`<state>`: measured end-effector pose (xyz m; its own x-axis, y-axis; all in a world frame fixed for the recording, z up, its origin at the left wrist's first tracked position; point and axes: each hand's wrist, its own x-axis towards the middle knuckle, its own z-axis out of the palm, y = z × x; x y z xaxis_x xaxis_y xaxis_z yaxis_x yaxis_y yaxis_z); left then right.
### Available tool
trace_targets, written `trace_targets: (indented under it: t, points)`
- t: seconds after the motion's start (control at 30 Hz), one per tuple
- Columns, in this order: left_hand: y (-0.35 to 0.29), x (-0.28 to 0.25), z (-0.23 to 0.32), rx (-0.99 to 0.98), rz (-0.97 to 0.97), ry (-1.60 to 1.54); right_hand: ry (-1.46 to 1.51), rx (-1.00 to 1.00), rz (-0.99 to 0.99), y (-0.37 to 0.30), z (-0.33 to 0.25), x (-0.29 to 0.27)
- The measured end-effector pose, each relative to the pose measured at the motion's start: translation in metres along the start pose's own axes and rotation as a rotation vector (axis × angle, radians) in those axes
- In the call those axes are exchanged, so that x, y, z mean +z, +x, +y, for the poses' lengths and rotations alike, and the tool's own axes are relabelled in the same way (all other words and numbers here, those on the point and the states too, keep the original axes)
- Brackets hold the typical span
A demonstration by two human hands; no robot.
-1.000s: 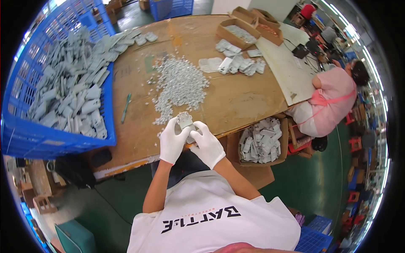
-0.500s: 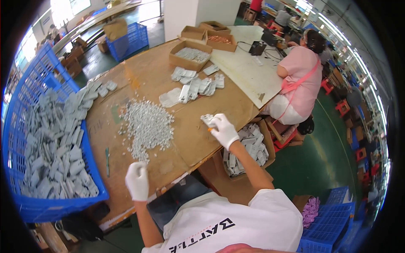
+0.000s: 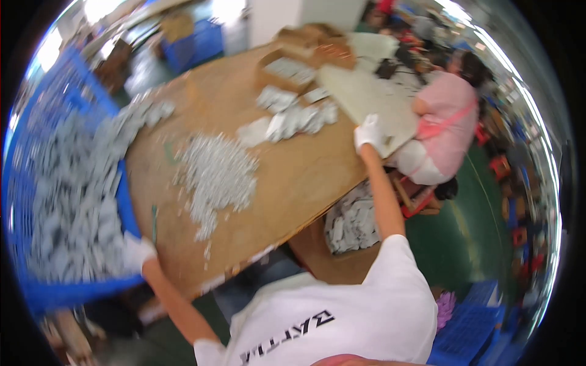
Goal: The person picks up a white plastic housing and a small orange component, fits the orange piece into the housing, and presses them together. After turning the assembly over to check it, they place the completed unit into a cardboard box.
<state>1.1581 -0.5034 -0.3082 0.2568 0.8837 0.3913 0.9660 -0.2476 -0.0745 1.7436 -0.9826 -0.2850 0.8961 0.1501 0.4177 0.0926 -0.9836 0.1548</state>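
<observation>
Since the left hand (image 3: 139,253) has swung out to the blue crate (image 3: 85,293), I see in the head view grey casings (image 3: 79,207) just left of its grip, while the right hand (image 3: 369,133) has moved onto the pale board (image 3: 390,100). Blur keeps me from telling whether either grip is apart or clamped; I judge the handling now split between both sides.

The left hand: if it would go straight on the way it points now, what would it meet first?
Most likely the pale grey parts in the blue basket. Blur hides whether the left hand touches them now.
</observation>
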Motion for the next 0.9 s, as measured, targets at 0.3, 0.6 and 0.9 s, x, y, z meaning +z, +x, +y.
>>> trace_targets:
  t: [0.3,0.6,0.9]
  points:
    - [0.025,-0.077,0.044,-0.285,-0.247,0.11,0.833,-0.704,0.059,-0.181,-0.117,-0.136]
    - [0.024,-0.062,0.049,-0.313,-0.139,-0.034,1.121,-1.016,-0.123,-0.253,-0.217,-0.201]
    - [-0.018,-0.089,0.047,0.163,0.151,-0.862,1.059,-1.215,-0.184,-0.297,-0.25,-0.202]
